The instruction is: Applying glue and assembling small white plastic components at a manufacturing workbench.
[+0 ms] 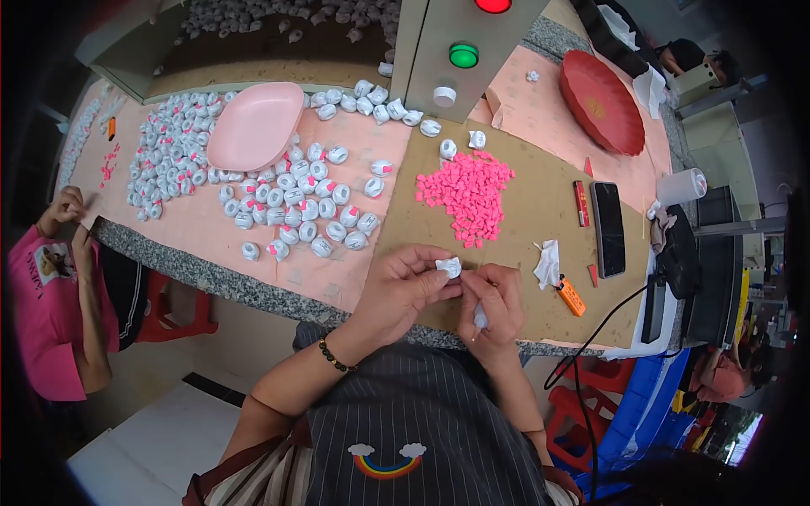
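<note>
My left hand pinches a small white head-shaped piece between thumb and fingertips, just above the table's near edge. Close beside it, my right hand is closed, its fingertips almost meeting the white piece. From the bottom of that fist pokes a small whitish bottle-like thing with a thin tip; the fingers cover the rest of it. Beyond both hands lies a heap of tiny pink pieces. Many similar white pieces, some with pink bits on them, spread over the table to the left.
A pink tray rests on the white pieces. Behind stands a metal box with a green button. To the right are a red dish, a phone, an orange lighter, tissue and a black cable. A person in pink sits at left.
</note>
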Demonstrator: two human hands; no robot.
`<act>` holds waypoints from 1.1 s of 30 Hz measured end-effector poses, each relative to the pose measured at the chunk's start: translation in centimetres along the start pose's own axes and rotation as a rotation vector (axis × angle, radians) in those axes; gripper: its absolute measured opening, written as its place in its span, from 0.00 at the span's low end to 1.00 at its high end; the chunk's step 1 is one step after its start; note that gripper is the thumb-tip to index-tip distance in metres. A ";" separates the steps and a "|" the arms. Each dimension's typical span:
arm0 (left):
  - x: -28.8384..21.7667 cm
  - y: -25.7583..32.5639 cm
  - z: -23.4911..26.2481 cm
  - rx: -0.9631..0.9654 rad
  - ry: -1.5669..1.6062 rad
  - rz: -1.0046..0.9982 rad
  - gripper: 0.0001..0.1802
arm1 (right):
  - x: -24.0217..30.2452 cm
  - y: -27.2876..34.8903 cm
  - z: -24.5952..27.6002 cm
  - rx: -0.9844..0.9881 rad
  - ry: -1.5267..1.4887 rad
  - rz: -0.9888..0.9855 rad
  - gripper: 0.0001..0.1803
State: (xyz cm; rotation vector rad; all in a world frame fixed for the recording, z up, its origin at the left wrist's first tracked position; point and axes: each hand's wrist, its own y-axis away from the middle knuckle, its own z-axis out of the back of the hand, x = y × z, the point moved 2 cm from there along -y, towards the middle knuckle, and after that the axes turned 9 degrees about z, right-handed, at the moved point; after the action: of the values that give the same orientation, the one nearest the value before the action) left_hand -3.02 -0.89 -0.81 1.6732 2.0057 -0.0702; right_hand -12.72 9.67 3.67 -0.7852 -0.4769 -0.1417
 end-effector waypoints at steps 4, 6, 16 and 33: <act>0.0 0.3 -0.7 0.004 0.038 0.058 0.13 | -0.1 0.4 0.4 -0.079 -0.009 0.100 0.10; -0.1 0.3 -0.8 0.019 -0.035 0.023 0.13 | 0.0 0.2 0.8 -0.096 -0.033 0.113 0.10; 0.0 0.6 -0.8 -0.030 -0.628 -0.278 0.12 | 0.0 0.8 0.8 0.024 -0.600 -0.685 0.06; 0.2 0.8 0.3 0.008 -0.603 -0.180 0.13 | -0.5 1.5 -0.6 -0.076 -0.445 -0.189 0.04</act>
State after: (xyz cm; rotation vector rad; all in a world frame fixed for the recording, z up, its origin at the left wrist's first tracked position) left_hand -2.23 -0.66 -0.94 1.2671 1.6748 -0.5751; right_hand -12.48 10.24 2.09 -0.8475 -0.9726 -0.1621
